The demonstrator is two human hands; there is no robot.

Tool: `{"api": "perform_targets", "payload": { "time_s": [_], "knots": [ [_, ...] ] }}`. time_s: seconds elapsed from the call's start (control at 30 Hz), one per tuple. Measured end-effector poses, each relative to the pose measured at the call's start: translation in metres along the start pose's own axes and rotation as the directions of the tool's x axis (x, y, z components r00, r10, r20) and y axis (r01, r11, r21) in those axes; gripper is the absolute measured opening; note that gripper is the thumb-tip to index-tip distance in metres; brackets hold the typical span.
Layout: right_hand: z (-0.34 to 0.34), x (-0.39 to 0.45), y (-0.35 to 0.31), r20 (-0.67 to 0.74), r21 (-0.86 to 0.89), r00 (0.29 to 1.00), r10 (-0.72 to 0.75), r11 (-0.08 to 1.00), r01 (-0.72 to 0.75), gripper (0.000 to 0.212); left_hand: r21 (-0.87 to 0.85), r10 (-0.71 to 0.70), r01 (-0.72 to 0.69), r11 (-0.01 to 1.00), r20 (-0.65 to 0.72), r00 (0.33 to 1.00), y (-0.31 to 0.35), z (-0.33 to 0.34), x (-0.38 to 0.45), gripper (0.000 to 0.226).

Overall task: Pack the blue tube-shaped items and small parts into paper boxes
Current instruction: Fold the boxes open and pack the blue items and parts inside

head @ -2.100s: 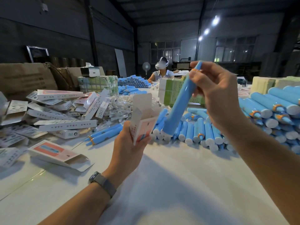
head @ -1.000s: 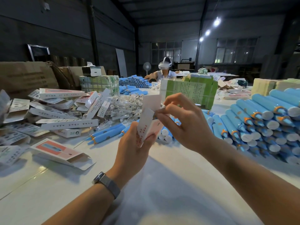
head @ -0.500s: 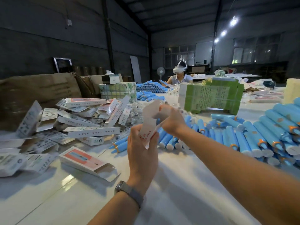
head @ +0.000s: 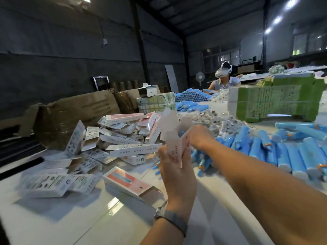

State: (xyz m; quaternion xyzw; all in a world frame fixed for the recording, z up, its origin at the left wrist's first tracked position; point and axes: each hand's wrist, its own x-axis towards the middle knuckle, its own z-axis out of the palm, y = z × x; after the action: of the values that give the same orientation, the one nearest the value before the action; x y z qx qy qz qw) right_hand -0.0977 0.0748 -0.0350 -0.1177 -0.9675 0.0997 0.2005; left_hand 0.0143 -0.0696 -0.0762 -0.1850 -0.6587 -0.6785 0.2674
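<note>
My left hand (head: 177,172) grips a white and pink paper box (head: 172,145) upright above the table, its top flap (head: 169,117) standing open. My right hand (head: 199,138) is just right of the box's top, its back toward me and its fingertips hidden behind the box. A heap of blue tubes (head: 292,152) with white caps and orange rings lies to the right. Small parts in clear bags (head: 214,121) are piled just beyond my right hand. The picture is blurred by motion.
A heap of paper boxes (head: 123,140) covers the left of the table, and one pink-fronted box (head: 127,181) lies flat near my left wrist. A green bundled stack (head: 274,101) stands at the back right, a cardboard carton (head: 70,117) at the left. Another person (head: 223,76) sits far behind more tubes (head: 191,96).
My right hand slid a blue tube down into the box held by my left hand, then worked at the box's top. The view has swung left and my right hand has reached further forward.
</note>
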Motion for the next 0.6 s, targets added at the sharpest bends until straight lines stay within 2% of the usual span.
{"api": "perform_targets", "payload": {
  "time_s": [0.1,0.23,0.3,0.4,0.5,0.6],
  "knots": [
    [-0.017,-0.009,0.002,-0.102,0.115,0.994,-0.026,0.993,0.038,0.013,0.009,0.019,-0.019,1.0,-0.02,1.0,0.002,0.001,-0.004,0.036],
    [-0.056,-0.037,0.007,-0.264,0.343,0.963,-0.052,0.928,0.144,0.017,0.011,0.073,-0.073,0.997,0.005,0.997,0.01,0.002,-0.007,0.058],
    [-0.08,-0.062,0.008,-0.365,0.48,0.931,-0.012,0.854,0.2,0.018,-0.011,0.096,-0.096,0.995,0.045,0.994,0.013,0.003,-0.011,0.054],
    [-0.122,-0.111,0.015,-0.516,0.646,0.853,0.071,0.687,0.333,0.019,-0.007,0.114,-0.113,0.994,0.064,0.991,0.016,0.005,-0.017,0.043],
    [-0.164,-0.165,0.025,-0.642,0.696,0.746,0.174,0.539,0.474,0.023,-0.01,0.122,-0.122,0.992,0.103,0.987,0.016,0.007,-0.021,0.042],
    [-0.189,-0.199,0.03,-0.665,0.716,0.709,0.234,0.47,0.516,0.022,0.009,0.111,-0.114,0.993,0.138,0.984,0.014,0.009,-0.022,0.028]
  ]
}}
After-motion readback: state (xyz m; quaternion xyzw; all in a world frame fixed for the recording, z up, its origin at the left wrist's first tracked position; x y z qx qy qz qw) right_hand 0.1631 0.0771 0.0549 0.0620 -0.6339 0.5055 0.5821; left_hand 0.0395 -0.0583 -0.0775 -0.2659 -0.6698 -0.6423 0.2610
